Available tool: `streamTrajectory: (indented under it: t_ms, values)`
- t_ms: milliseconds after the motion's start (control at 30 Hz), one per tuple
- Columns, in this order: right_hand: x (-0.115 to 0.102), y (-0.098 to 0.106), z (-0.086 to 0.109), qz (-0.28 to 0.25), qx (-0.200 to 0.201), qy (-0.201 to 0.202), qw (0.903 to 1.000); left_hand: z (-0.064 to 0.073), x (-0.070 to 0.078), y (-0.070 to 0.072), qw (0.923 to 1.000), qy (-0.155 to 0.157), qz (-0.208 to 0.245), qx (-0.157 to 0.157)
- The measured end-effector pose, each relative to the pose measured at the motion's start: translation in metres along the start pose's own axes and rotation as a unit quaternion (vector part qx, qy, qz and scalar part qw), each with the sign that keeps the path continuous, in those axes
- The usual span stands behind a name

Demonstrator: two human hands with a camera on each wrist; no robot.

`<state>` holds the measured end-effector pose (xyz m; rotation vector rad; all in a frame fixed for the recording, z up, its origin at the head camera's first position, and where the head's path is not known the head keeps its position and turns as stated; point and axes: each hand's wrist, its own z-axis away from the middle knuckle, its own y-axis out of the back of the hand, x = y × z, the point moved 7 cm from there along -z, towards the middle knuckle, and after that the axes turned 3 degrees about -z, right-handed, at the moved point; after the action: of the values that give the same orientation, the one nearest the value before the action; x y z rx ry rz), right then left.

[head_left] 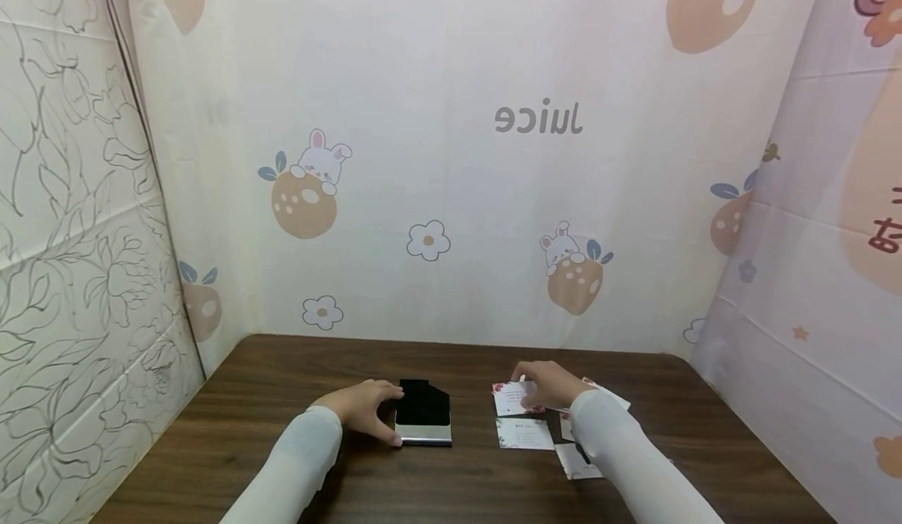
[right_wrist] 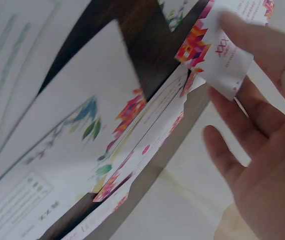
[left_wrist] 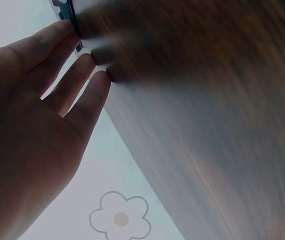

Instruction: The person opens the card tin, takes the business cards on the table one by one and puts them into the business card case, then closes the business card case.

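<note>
Cream cloth backdrop (head_left: 437, 179) with printed rabbits, behind a dark brown wood-grain table (head_left: 479, 481). On my feed, left hand (head_left: 361, 410) has fingers extended, touching the left edge of a flat black-and-silver rectangular case (head_left: 423, 408). Right hand (head_left: 553, 385) pinches a white rectangular card with red-orange pattern (right_wrist: 215, 57), beside more white printed cards (head_left: 524, 435) right of the case

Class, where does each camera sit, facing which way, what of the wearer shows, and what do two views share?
Head: on the head, facing forward and down at table, case and cards; left hand, right hand, sleeves show.
Left wrist: on that wrist, towards table and backdrop; left hand shows.
Right wrist: on that wrist, towards cards; right hand shows.
Head and right wrist share cards and right hand.
</note>
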<state>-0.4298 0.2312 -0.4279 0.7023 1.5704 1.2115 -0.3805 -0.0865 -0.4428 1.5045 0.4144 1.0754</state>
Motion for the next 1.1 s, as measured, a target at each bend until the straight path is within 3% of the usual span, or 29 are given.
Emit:
streamTrajectory:
  t_ms: [267,633,1100]
  values:
    - [0.003,0.01,0.004,-0.036,0.037,0.027,0.9983,0.0,-0.001,0.0,1.0,0.0,-0.001,0.0]
    - [-0.005,0.02,0.01,-0.084,0.021,0.05,0.995,0.001,0.001,0.002,0.9999,0.01,-0.005,0.001]
    - [-0.033,0.021,-0.004,-0.102,0.027,0.084,0.9909,-0.004,-0.005,-0.001,0.9999,0.007,-0.01,-0.001]
